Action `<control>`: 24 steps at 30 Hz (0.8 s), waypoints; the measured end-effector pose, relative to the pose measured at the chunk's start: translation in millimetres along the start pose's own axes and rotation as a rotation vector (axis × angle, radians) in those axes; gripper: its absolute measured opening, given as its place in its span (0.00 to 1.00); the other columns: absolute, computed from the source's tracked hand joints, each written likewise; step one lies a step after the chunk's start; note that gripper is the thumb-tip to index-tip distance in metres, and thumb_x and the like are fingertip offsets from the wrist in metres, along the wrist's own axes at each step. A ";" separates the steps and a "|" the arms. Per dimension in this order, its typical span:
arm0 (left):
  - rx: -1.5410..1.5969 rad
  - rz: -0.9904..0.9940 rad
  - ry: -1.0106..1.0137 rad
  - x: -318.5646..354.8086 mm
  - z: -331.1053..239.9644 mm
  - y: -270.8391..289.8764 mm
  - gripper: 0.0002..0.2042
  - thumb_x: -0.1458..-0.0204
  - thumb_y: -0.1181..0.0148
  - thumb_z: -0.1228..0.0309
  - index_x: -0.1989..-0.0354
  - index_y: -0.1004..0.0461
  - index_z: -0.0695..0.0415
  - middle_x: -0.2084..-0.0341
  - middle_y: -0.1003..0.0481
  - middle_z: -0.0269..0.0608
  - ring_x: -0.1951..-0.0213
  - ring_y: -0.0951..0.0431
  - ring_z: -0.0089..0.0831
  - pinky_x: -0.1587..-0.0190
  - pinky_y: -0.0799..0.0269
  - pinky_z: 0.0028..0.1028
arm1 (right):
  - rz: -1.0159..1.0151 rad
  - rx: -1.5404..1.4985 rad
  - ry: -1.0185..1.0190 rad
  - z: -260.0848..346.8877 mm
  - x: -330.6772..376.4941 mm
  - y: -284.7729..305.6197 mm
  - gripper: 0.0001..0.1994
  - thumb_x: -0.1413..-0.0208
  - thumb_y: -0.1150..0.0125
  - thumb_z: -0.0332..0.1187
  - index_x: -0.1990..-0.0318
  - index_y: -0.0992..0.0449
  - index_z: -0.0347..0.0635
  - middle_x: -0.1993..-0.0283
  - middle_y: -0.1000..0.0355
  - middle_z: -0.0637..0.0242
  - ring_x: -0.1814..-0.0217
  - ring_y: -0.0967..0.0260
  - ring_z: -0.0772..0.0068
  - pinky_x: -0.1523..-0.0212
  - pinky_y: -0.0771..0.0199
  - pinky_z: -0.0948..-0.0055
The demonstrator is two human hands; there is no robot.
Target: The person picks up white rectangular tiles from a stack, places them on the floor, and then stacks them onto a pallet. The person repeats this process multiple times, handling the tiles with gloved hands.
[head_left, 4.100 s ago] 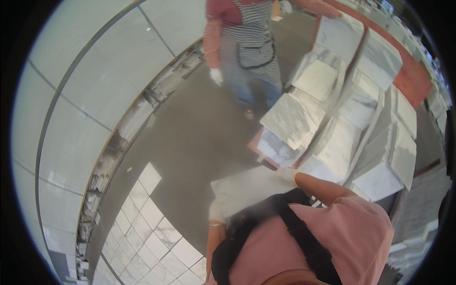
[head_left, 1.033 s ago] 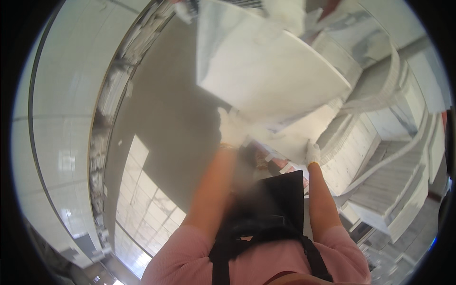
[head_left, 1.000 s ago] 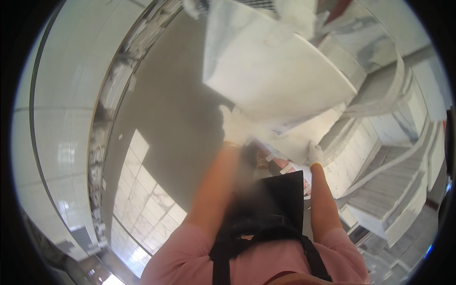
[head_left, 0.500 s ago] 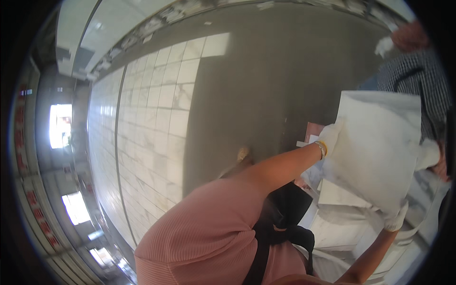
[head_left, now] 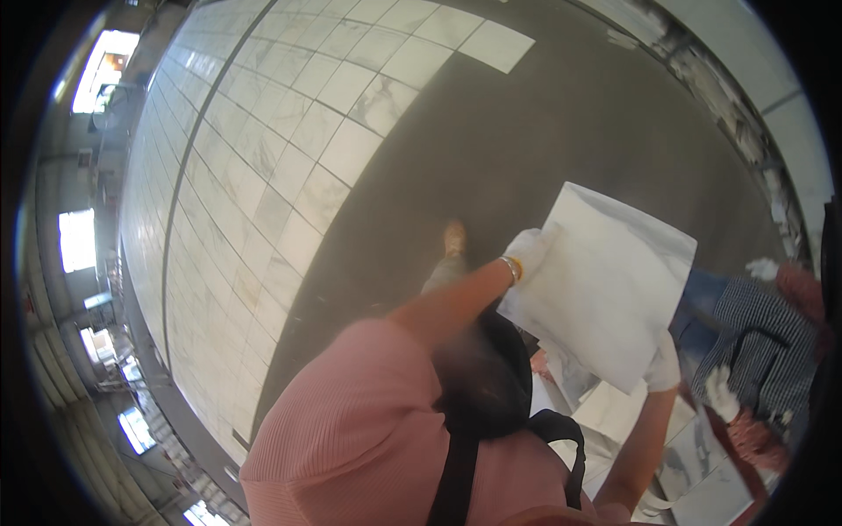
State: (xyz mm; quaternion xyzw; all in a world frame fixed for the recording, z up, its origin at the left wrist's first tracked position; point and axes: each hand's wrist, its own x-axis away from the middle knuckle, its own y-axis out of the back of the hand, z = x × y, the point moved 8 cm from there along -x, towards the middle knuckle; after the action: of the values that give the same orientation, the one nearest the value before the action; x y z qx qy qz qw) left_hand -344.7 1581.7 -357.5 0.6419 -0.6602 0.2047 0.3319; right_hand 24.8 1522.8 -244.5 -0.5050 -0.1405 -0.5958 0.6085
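A square white marble tile (head_left: 605, 280) with faint grey veins is held up in front of me, tilted, between my two gloved hands. My left hand (head_left: 529, 248) grips its left edge, the fingers partly hidden by the tile. At the lower right edge, my right hand (head_left: 664, 364) is closed on the same tile. Both hands wear white work gloves, and a bracelet circles my left wrist. Beneath the tile, other pale tiles (head_left: 610, 408) lie at my right side, partly covered by it.
Rows of white marble tiles (head_left: 289, 158) lie on the left over the grey floor (head_left: 535, 131). To the right stands a co-worker in a checked apron (head_left: 763, 337); one gloved hand (head_left: 724, 394) is near the pale tiles. Stacked slabs (head_left: 728, 110) line the far right.
My view has turned, and the marble tile has shifted left in it, still in both my hands. The co-worker's hand that was at its right edge is now apart from it.
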 end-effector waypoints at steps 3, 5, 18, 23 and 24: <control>-0.186 -0.046 -0.081 -36.0 -0.5 105.1 0.36 0.36 0.55 0.41 0.45 0.23 0.69 0.51 0.19 0.57 0.47 0.19 0.48 0.41 0.28 0.39 | 0.043 0.063 -0.093 -17.8 -67.5 -99.4 0.24 0.38 0.41 0.30 0.36 0.30 0.30 0.37 0.27 0.54 0.35 0.28 0.59 0.37 0.26 0.60; 0.059 -0.044 0.019 -47.2 13.6 161.5 0.36 0.35 0.55 0.41 0.44 0.23 0.68 0.49 0.20 0.56 0.45 0.20 0.47 0.39 0.30 0.38 | 0.151 0.147 -0.137 -18.3 -100.5 -154.1 0.23 0.38 0.41 0.30 0.37 0.29 0.31 0.39 0.26 0.54 0.35 0.28 0.59 0.38 0.26 0.62; -0.108 -0.300 -0.091 -147.9 -87.0 393.4 0.33 0.37 0.53 0.41 0.45 0.21 0.61 0.49 0.19 0.55 0.44 0.21 0.50 0.38 0.31 0.39 | 0.323 0.683 0.287 47.7 -262.1 -428.6 0.14 0.45 0.42 0.22 0.52 0.19 0.31 0.48 0.20 0.53 0.44 0.23 0.57 0.40 0.27 0.65; -0.149 -0.425 -0.036 -229.1 -103.6 451.8 0.31 0.41 0.48 0.44 0.44 0.22 0.58 0.44 0.22 0.55 0.39 0.25 0.52 0.37 0.32 0.39 | 0.204 0.575 0.196 66.0 -372.2 -486.7 0.16 0.54 0.46 0.16 0.61 0.15 0.36 0.56 0.19 0.49 0.50 0.21 0.49 0.45 0.25 0.62; -0.151 -0.444 -0.007 -245.0 -96.6 463.3 0.30 0.42 0.46 0.44 0.43 0.22 0.57 0.43 0.24 0.56 0.38 0.27 0.52 0.37 0.33 0.39 | 0.229 0.614 0.304 72.3 -398.1 -500.2 0.14 0.53 0.44 0.18 0.62 0.14 0.36 0.58 0.19 0.49 0.51 0.21 0.51 0.47 0.24 0.62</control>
State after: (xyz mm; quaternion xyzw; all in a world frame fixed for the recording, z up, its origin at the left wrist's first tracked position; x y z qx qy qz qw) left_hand -794.3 1865.9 -389.9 0.7455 -0.5176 0.0746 0.4132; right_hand -477.5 1921.5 -295.9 -0.2168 -0.1632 -0.5222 0.8085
